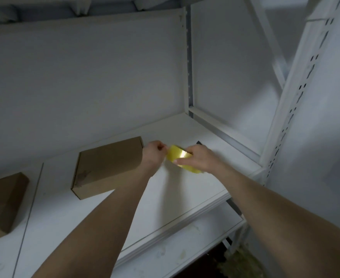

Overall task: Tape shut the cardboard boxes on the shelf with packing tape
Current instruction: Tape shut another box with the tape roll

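Note:
A closed brown cardboard box (107,167) lies flat on the white shelf board (175,201), left of my hands. A second cardboard box (2,201) sits at the far left, cut off by the frame edge. My right hand (200,158) grips a yellowish roll of packing tape (178,154) just above the shelf, right of the first box. My left hand (155,154) pinches the tape's loose end at the roll's left side, close to the box's far right corner.
White metal shelf uprights with slots (291,109) rise on the right, and a side rail (225,133) runs along the shelf's right edge. A lower shelf (185,247) shows beneath the front edge. A small dark object (199,142) peeks out behind my right hand.

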A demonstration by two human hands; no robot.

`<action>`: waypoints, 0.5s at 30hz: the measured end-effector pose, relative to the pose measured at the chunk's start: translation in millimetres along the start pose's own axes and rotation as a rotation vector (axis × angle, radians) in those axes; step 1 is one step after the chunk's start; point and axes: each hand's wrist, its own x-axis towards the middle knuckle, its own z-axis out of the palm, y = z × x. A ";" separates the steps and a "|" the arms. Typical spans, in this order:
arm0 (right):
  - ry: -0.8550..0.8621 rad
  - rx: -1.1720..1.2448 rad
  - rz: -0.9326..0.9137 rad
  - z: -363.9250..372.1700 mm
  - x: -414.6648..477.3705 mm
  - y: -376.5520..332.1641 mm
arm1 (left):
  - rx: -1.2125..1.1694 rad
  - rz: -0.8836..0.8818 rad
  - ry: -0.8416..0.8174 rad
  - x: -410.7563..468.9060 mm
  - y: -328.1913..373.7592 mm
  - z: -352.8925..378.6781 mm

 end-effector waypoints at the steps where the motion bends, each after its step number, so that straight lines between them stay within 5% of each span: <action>1: 0.024 0.122 0.021 -4.0 1.2 -3.1 | -0.006 -0.015 -0.007 3.7 4.4 -4.7; 5: 0.083 0.258 0.063 -13.5 1.3 -6.2 | -0.151 -0.077 -0.065 6.2 15.3 -15.1; 12: 0.083 -0.143 0.104 -26.6 -5.6 -12.7 | -0.209 -0.038 -0.076 2.9 24.6 -34.4; 15: 0.082 -0.114 0.119 -27.5 -5.0 -12.7 | -0.259 -0.044 -0.071 -0.6 26.1 -41.4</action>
